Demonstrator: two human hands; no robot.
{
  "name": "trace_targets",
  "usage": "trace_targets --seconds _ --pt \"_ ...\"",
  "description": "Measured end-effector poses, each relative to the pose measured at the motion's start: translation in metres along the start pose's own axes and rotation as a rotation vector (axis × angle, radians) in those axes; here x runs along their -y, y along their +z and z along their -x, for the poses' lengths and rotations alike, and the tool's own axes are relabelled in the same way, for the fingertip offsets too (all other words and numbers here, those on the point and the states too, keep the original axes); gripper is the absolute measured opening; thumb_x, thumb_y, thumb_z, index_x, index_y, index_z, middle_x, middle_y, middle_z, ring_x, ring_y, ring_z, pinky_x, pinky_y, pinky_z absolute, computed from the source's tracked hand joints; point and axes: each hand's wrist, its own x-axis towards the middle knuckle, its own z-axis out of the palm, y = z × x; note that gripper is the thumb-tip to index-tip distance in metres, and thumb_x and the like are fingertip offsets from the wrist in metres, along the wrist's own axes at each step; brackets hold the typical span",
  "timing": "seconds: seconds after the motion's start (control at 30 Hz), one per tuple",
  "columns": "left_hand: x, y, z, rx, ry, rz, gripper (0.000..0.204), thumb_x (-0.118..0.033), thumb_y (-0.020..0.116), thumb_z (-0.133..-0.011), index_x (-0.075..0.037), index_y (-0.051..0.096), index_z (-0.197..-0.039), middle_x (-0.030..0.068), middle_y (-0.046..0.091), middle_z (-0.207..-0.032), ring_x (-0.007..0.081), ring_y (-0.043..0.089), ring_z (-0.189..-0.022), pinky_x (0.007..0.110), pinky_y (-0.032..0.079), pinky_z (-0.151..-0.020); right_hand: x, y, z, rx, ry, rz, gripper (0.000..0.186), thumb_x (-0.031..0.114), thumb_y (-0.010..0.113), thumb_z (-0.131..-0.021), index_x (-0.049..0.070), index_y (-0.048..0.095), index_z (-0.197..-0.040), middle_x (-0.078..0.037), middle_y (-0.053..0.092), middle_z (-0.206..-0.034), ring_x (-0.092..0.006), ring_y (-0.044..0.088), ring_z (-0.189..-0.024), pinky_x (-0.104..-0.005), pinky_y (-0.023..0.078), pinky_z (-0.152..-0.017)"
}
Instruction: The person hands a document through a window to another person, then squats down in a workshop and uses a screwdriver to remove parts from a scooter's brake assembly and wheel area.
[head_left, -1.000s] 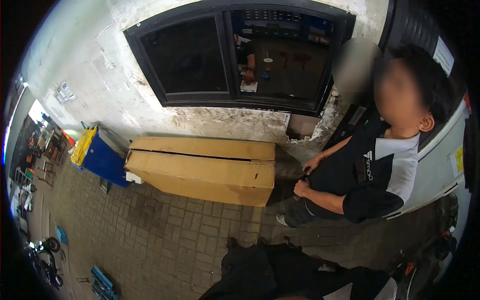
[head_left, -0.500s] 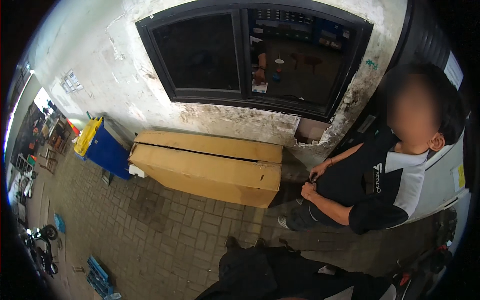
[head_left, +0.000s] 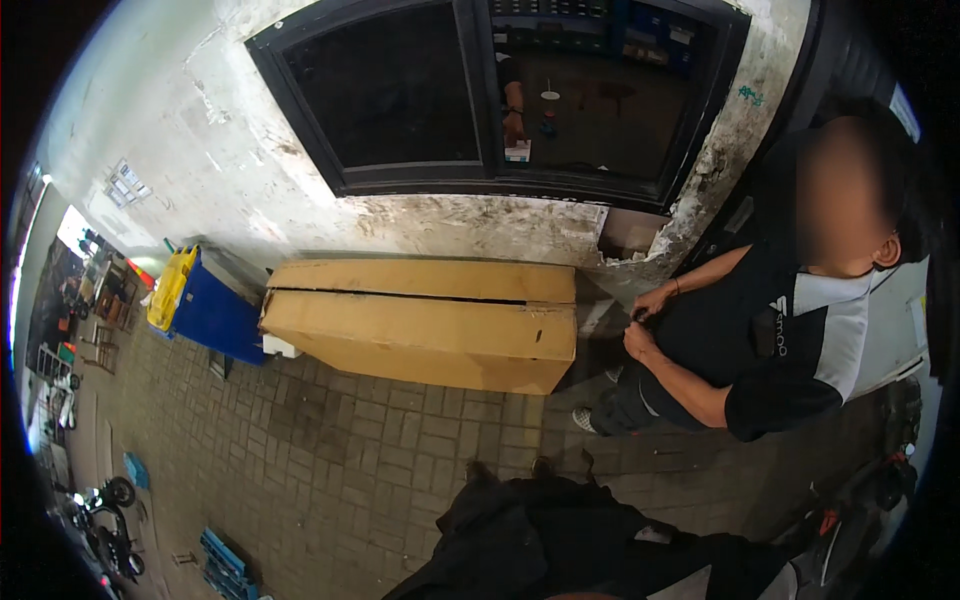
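Note:
Neither my left hand nor my right hand shows. My dark clothing [head_left: 560, 540] fills the lower middle, my shoe tips just beyond it. Beyond them a long cardboard box [head_left: 420, 340] lies along the wall, a dark slit running along its top. To the right stands another person [head_left: 750, 340] in a black and light grey shirt, hands [head_left: 645, 315] together at the waist around a small dark object I cannot make out.
A blue bin [head_left: 225, 320] with yellow lid, a traffic cone [head_left: 142, 275], blue pallet [head_left: 225, 560] and motorbikes [head_left: 105, 530] are leftward on brick paving [head_left: 350, 440]. A dark-framed window [head_left: 390, 110] shows someone's arm inside. Damaged wall [head_left: 630, 240] and another motorbike [head_left: 860, 500] are rightward.
The view has shifted, so the other person now appears farther right. That person's hands still meet at the waist, the fingers slightly moved. The box lies unmoved.

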Motion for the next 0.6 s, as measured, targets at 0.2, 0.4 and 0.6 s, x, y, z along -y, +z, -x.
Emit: trace_targets --seconds 0.2,0.4,0.6 --pt "0.0 -0.011 0.018 0.046 -0.006 -0.017 0.028 -0.033 0.07 -0.09 -0.007 0.059 -0.084 -0.0043 0.049 -0.073 0.0091 0.047 -0.067 0.027 0.04 -0.061 0.007 0.023 0.045 0.223 -0.09 0.157 0.051 0.034 0.055 -0.096 0.007 0.046 -0.14 -0.013 0.04 -0.146 -0.0241 0.041 -0.132 -0.0385 0.032 -0.109" --pt "0.017 -0.018 0.019 0.068 0.042 0.027 0.028 -0.032 0.071 -0.09 -0.008 0.059 -0.082 -0.0049 0.047 -0.071 0.0084 0.045 -0.066 0.026 0.039 -0.06 -0.123 -0.025 0.004 0.225 0.109 -0.184 0.032 0.029 0.048 -0.101 0.005 0.057 -0.119 -0.008 0.055 -0.119 -0.0193 0.053 -0.103 -0.0324 0.041 -0.09" --pt "0.038 -0.002 0.024 -0.218 -0.019 0.303 0.035 -0.037 0.068 -0.091 -0.007 0.058 -0.077 -0.0053 0.044 -0.069 0.0082 0.043 -0.064 0.025 0.039 -0.061 -0.046 -0.089 -0.048 0.162 0.252 0.206 0.026 0.025 0.048 -0.1 0.006 0.062 -0.111 -0.009 0.059 -0.109 -0.0195 0.056 -0.098 -0.0328 0.044 -0.087"
